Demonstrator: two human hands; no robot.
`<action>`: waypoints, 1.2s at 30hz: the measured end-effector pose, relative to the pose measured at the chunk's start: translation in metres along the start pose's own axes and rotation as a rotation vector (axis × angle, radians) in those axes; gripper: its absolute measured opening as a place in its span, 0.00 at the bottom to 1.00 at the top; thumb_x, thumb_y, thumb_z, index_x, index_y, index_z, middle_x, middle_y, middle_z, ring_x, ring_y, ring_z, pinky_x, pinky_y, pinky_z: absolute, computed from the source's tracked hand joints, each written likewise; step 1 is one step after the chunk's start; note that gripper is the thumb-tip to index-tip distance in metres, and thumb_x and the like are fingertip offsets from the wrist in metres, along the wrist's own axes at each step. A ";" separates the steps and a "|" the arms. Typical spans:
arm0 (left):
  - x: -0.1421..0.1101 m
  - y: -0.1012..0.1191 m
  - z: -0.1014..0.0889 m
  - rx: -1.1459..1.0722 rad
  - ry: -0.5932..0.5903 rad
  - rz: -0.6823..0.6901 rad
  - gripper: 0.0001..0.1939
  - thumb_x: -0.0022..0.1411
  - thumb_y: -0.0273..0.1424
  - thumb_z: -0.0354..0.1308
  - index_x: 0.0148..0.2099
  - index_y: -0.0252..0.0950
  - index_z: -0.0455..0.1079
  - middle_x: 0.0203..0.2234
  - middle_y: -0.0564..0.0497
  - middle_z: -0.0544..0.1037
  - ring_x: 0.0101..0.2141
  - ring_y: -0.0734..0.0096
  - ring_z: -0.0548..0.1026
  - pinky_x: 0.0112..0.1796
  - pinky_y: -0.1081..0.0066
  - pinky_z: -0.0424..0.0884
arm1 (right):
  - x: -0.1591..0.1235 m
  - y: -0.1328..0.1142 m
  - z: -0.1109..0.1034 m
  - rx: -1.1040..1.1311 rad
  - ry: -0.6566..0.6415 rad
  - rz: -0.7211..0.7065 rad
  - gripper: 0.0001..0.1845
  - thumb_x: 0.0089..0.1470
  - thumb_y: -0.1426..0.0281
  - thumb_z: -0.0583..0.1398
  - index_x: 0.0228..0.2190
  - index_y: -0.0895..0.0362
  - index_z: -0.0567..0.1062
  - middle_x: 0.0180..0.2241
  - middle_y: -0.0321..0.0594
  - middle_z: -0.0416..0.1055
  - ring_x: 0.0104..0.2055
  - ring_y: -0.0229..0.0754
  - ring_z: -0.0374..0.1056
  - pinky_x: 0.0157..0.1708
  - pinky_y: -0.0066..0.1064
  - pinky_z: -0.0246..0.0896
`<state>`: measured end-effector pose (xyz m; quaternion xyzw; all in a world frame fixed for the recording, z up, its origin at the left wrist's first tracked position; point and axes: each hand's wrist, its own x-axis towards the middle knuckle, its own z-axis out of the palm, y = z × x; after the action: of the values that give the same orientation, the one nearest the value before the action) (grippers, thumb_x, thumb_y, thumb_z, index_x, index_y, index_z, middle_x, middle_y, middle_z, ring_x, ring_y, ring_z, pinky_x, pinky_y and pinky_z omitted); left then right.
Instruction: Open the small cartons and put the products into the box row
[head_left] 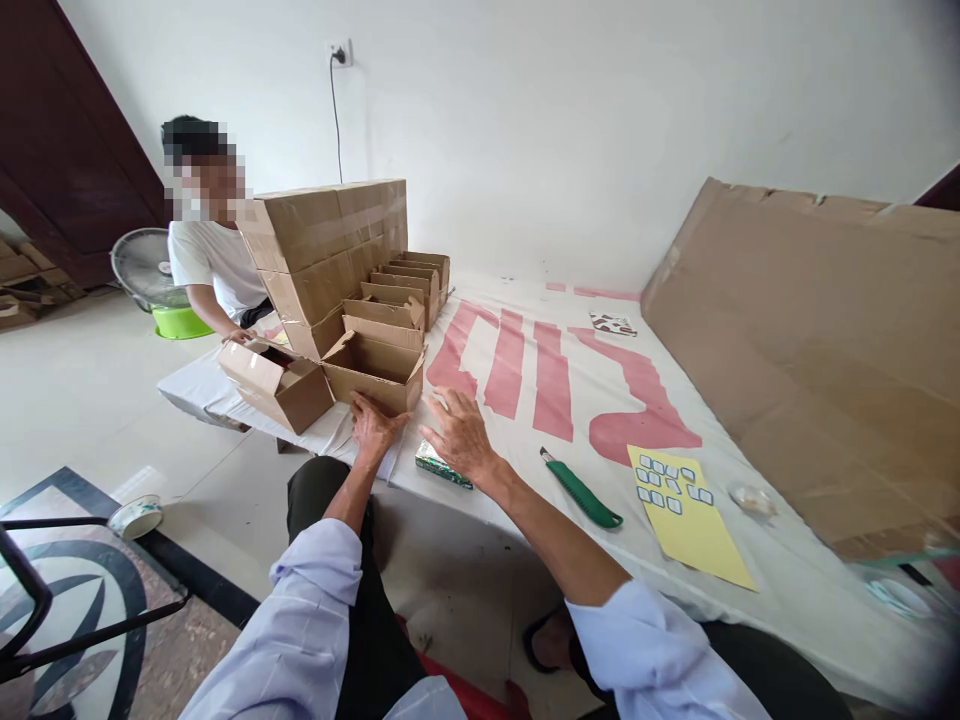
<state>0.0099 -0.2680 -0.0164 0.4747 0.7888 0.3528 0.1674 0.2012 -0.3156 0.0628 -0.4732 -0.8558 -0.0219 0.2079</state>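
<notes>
An open cardboard box [373, 387] stands at the near end of a row of open boxes on the cloth-covered table. My left hand [375, 425] touches its front wall low down, fingers apart and thumb pointing right. Just right of the box, my right hand [459, 432] is held over the table with its fingers spread and nothing in them. A small green patterned packet [442, 467] lies under the right wrist, partly covered by it. Further right rests a green utility knife [581, 490], blade end pointing away from me.
Closed, taped cartons [330, 235] are stacked behind the row. At left, another person's hand [238, 337] touches a cardboard box [276, 385]. A yellow sheet with stickers [694, 515] lies right of the knife. A large cardboard panel [817, 350] leans along the right side.
</notes>
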 end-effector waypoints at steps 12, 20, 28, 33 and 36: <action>0.011 0.005 0.005 -0.135 0.103 0.015 0.66 0.60 0.48 0.74 0.81 0.24 0.36 0.76 0.13 0.50 0.77 0.27 0.56 0.72 0.36 0.61 | -0.094 0.042 0.029 0.142 -0.281 0.115 0.34 0.63 0.64 0.72 0.67 0.55 0.72 0.60 0.51 0.76 0.61 0.55 0.73 0.60 0.44 0.70; 0.025 -0.024 -0.010 -0.128 0.072 0.083 0.71 0.54 0.46 0.79 0.82 0.32 0.36 0.77 0.25 0.57 0.78 0.38 0.55 0.76 0.46 0.58 | -0.124 0.069 0.040 0.253 -0.075 0.084 0.33 0.61 0.73 0.67 0.66 0.52 0.74 0.58 0.50 0.78 0.59 0.54 0.75 0.59 0.47 0.74; 0.051 -0.030 -0.006 -0.124 0.090 0.128 0.70 0.54 0.44 0.80 0.83 0.35 0.38 0.77 0.28 0.58 0.78 0.39 0.57 0.75 0.45 0.60 | -0.162 0.100 0.038 0.314 0.040 0.113 0.32 0.61 0.72 0.65 0.66 0.51 0.75 0.59 0.51 0.79 0.60 0.59 0.76 0.61 0.53 0.75; 0.070 -0.022 -0.001 -0.123 0.076 0.128 0.72 0.52 0.45 0.82 0.82 0.35 0.37 0.76 0.28 0.60 0.77 0.39 0.60 0.74 0.46 0.63 | -0.165 0.102 0.045 0.347 0.048 0.128 0.31 0.62 0.70 0.65 0.66 0.52 0.75 0.59 0.52 0.80 0.60 0.60 0.76 0.60 0.54 0.75; 0.081 -0.018 0.005 -0.122 0.074 0.142 0.73 0.51 0.45 0.82 0.82 0.35 0.37 0.76 0.29 0.60 0.77 0.40 0.60 0.74 0.47 0.64 | -0.166 0.102 0.046 0.353 0.042 0.127 0.31 0.63 0.69 0.65 0.66 0.51 0.74 0.59 0.52 0.80 0.60 0.60 0.76 0.60 0.54 0.75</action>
<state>-0.0383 -0.2014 -0.0272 0.5050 0.7359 0.4285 0.1411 0.3469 -0.3815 -0.0582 -0.4821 -0.8101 0.1320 0.3063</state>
